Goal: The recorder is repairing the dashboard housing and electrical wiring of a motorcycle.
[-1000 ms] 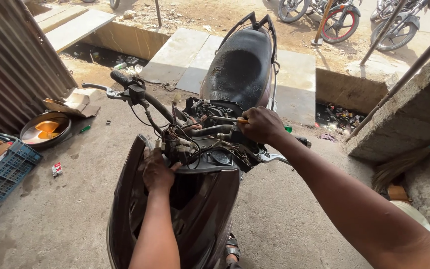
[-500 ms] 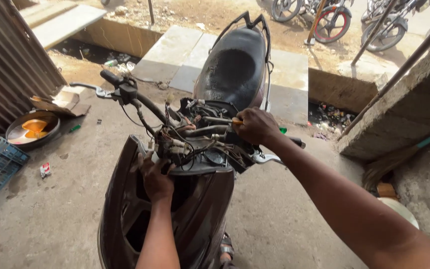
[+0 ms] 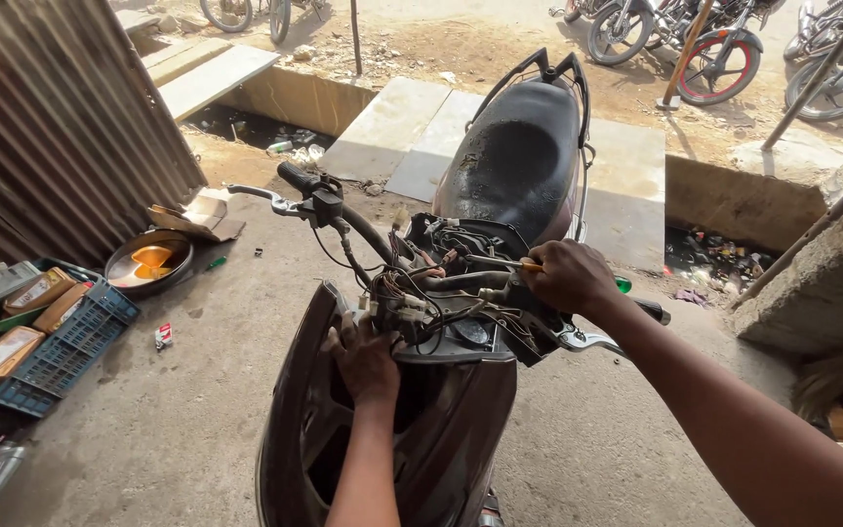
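- Left hand [image 3: 367,359]: fingers spread, pressing flat on the maroon front panel [image 3: 441,429] below the exposed wiring [image 3: 412,303]; loose wires are risking a snag.
- Right hand [image 3: 568,276]: fingers curling tight around a screwdriver [image 3: 500,262] by the handlebar [image 3: 343,220]; the tip, hidden among cables, is risking a slip.

Glossy maroon plastic scooter panel [image 3: 461,410], matt worn black seat [image 3: 519,161], rough concrete floor [image 3: 197,390], corrugated metal sheet [image 3: 51,127]
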